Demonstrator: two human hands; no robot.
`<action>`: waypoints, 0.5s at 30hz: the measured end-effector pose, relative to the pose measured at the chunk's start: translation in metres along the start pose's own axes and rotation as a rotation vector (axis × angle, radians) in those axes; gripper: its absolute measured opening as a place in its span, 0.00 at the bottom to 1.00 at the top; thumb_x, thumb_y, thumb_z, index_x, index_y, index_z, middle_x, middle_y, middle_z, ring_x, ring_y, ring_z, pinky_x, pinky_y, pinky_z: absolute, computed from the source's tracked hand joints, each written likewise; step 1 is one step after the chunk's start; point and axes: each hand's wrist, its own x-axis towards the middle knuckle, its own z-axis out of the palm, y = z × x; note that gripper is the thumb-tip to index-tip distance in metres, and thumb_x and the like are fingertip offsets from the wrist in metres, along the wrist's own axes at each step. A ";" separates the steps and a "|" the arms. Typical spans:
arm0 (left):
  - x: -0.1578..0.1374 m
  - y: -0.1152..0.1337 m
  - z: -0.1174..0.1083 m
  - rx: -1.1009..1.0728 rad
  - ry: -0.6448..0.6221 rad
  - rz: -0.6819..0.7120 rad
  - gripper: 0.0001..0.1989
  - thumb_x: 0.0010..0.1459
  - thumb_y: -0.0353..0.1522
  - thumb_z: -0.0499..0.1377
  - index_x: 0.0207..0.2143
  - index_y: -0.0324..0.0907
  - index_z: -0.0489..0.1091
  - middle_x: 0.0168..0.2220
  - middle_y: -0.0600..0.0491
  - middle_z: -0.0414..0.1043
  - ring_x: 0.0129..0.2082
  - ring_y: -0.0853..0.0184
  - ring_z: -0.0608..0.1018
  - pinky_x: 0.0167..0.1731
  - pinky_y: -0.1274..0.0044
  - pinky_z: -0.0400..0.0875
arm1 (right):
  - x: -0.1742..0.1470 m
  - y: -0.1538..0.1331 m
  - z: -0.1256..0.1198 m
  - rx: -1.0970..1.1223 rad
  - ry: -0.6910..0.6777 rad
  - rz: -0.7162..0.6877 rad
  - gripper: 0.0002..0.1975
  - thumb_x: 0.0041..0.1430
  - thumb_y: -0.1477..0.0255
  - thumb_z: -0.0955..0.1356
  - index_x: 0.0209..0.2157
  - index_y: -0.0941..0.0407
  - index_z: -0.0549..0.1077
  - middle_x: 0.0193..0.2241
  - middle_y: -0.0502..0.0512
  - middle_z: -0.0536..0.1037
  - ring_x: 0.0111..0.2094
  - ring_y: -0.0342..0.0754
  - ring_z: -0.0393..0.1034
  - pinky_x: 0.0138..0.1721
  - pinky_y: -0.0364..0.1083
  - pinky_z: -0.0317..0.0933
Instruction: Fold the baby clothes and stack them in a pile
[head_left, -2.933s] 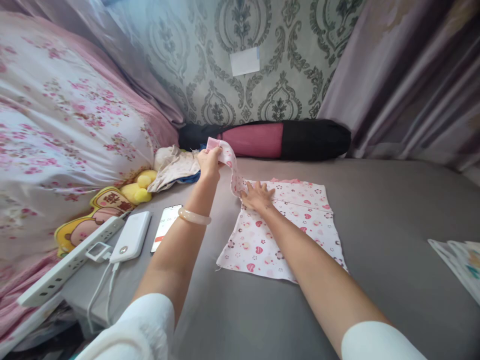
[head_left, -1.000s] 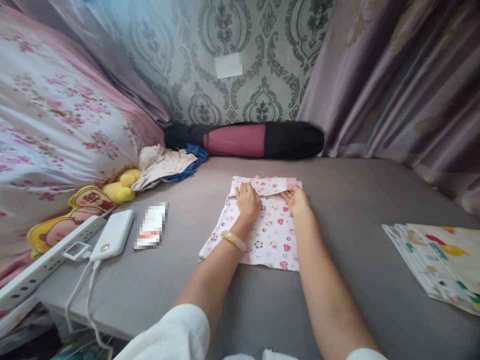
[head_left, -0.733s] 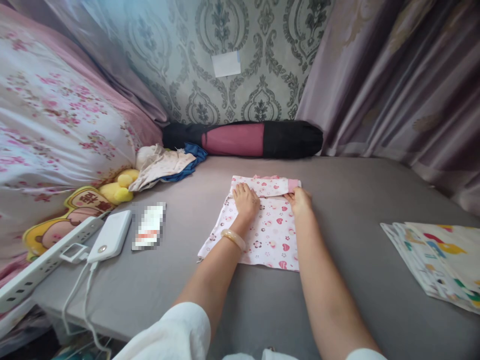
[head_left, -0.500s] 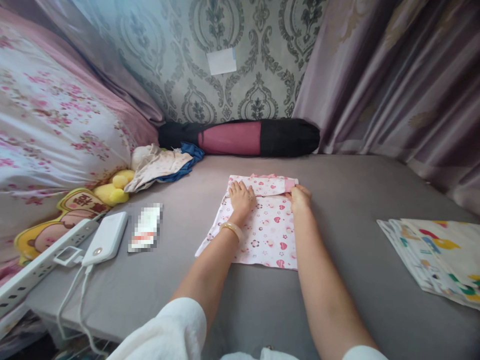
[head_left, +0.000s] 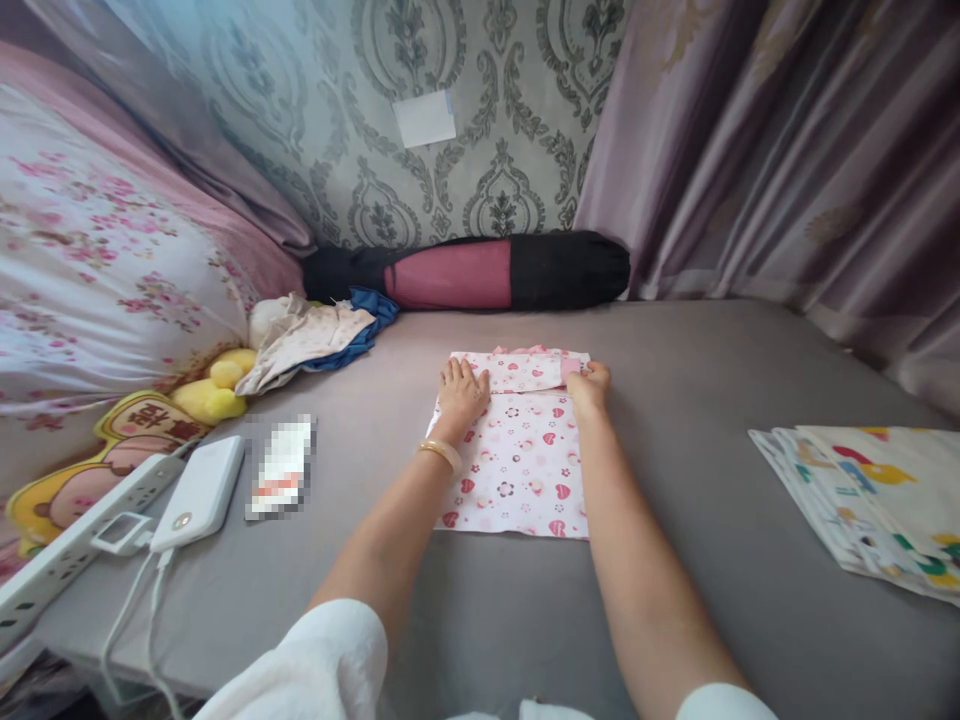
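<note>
A white garment (head_left: 517, 460) printed with pink hearts and flowers lies flat on the grey bed sheet in front of me. Its far part forms a folded strip (head_left: 517, 372) with a pink cuff at the right end and a pink ruffled edge behind. My left hand (head_left: 461, 395) rests palm down on the strip's left end, fingers spread. At the right end, my right hand (head_left: 590, 385) is closed on the garment by the pink cuff, its fingertips partly hidden. My left forearm covers the garment's lower left side.
Folded cloths (head_left: 877, 500) with colourful prints lie at right. To the left are a white power bank (head_left: 199, 490) with cables, a power strip (head_left: 82, 545), a blurred-out item (head_left: 281, 468), yellow plush toys (head_left: 214, 390) and crumpled clothes (head_left: 315, 340). A black and pink roll bag (head_left: 450, 275) lies along the wall.
My left hand has slid left along the folded strip towards its left edge. My right hand keeps its grip at the cuff end. The whole view has shifted slightly.
</note>
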 end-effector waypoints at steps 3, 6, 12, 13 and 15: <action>0.000 0.000 0.002 0.012 0.004 0.024 0.34 0.66 0.43 0.38 0.64 0.26 0.53 0.66 0.32 0.50 0.68 0.50 0.52 0.64 0.58 0.44 | -0.004 -0.005 -0.003 -0.079 0.006 -0.039 0.19 0.41 0.84 0.67 0.38 0.56 0.68 0.33 0.53 0.76 0.42 0.51 0.73 0.51 0.54 0.64; -0.001 0.000 0.002 0.014 0.002 0.048 0.33 0.66 0.43 0.38 0.64 0.27 0.53 0.66 0.32 0.50 0.68 0.50 0.51 0.64 0.57 0.43 | -0.013 -0.013 -0.007 -0.129 -0.012 -0.066 0.21 0.45 0.84 0.66 0.44 0.58 0.69 0.39 0.59 0.75 0.48 0.54 0.69 0.56 0.57 0.58; -0.002 0.009 -0.003 0.045 0.026 0.237 0.29 0.67 0.40 0.39 0.64 0.32 0.54 0.67 0.39 0.52 0.68 0.55 0.52 0.66 0.59 0.40 | -0.038 -0.023 -0.005 -0.491 -0.138 -0.524 0.23 0.58 0.79 0.59 0.56 0.60 0.64 0.58 0.68 0.64 0.62 0.58 0.53 0.62 0.62 0.41; -0.001 0.011 -0.004 0.049 0.025 0.276 0.29 0.67 0.39 0.39 0.65 0.33 0.54 0.67 0.40 0.52 0.68 0.56 0.52 0.66 0.60 0.39 | -0.043 -0.023 -0.002 -0.560 -0.215 -0.619 0.23 0.61 0.78 0.58 0.57 0.60 0.64 0.60 0.67 0.64 0.64 0.57 0.50 0.63 0.62 0.38; 0.001 0.017 -0.004 0.051 0.019 0.327 0.28 0.68 0.38 0.39 0.65 0.35 0.53 0.67 0.43 0.52 0.68 0.58 0.52 0.66 0.59 0.40 | -0.052 -0.020 0.006 -0.679 -0.365 -0.767 0.23 0.64 0.76 0.55 0.59 0.59 0.64 0.62 0.63 0.62 0.66 0.55 0.46 0.64 0.61 0.34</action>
